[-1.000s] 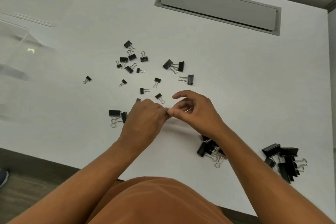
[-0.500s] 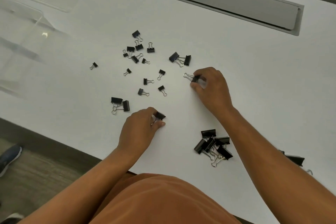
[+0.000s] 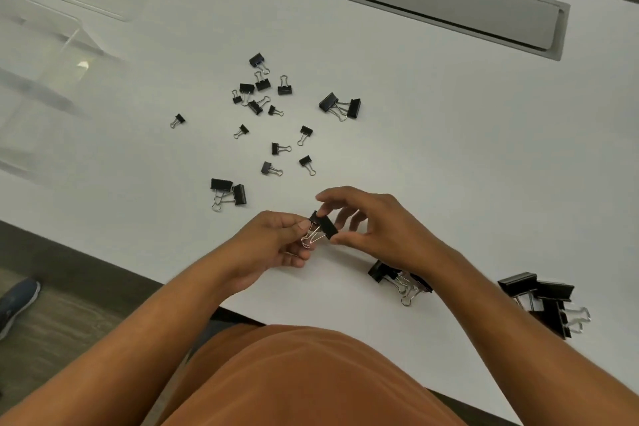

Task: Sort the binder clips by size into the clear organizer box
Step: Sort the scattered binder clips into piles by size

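Observation:
Both hands meet just above the white table (image 3: 449,149) near its front edge. My left hand (image 3: 273,245) pinches the wire handles of a medium black binder clip (image 3: 323,225), and my right hand (image 3: 373,228) grips the clip's black body between thumb and forefinger. Several small black clips (image 3: 276,149) lie scattered beyond my hands. Two medium clips (image 3: 228,192) sit to the left, and another pair (image 3: 340,106) lies farther back. The clear organizer box (image 3: 45,55) stands at the far left, hard to make out.
A pile of medium clips (image 3: 397,278) lies under my right wrist, and a pile of large clips (image 3: 543,301) sits at the right by the table's edge. A grey cable hatch (image 3: 442,0) is set into the table at the back. A shoe (image 3: 17,301) shows on the floor at left.
My right hand picked up a medium clip farther back and brought it toward me. My left hand rose from the table, and both hands now hold one clip together.

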Action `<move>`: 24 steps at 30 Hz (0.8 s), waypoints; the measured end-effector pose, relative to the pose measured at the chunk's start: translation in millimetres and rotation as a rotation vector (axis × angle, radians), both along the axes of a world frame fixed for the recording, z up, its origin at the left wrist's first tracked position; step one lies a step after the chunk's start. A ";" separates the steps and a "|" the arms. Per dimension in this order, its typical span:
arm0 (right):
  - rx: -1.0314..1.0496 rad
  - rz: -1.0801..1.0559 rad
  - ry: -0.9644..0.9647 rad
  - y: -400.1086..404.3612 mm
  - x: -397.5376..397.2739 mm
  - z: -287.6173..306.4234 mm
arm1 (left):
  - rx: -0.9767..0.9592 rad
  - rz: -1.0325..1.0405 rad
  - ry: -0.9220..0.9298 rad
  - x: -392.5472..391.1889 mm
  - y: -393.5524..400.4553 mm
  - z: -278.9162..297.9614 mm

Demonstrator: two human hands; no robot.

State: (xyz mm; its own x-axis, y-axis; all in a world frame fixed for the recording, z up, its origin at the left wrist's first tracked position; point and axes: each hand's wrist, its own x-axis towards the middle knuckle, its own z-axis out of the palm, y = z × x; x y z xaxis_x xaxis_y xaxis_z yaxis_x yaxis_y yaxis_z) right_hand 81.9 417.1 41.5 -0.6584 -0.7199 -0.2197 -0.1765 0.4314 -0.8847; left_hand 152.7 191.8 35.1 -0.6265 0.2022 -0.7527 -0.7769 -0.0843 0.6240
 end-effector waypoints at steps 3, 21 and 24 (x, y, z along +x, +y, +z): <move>0.006 0.031 0.055 -1.1 0.4 1.4 | 0.090 0.022 -0.034 -0.5 -1.8 3.1; -0.059 0.042 0.114 -13.3 5.2 -10.1 | 0.030 -0.152 0.168 6.3 -9.9 0.3; -0.097 -0.040 0.106 -14.0 8.4 -11.0 | -0.048 -0.123 0.226 8.3 -11.1 -0.5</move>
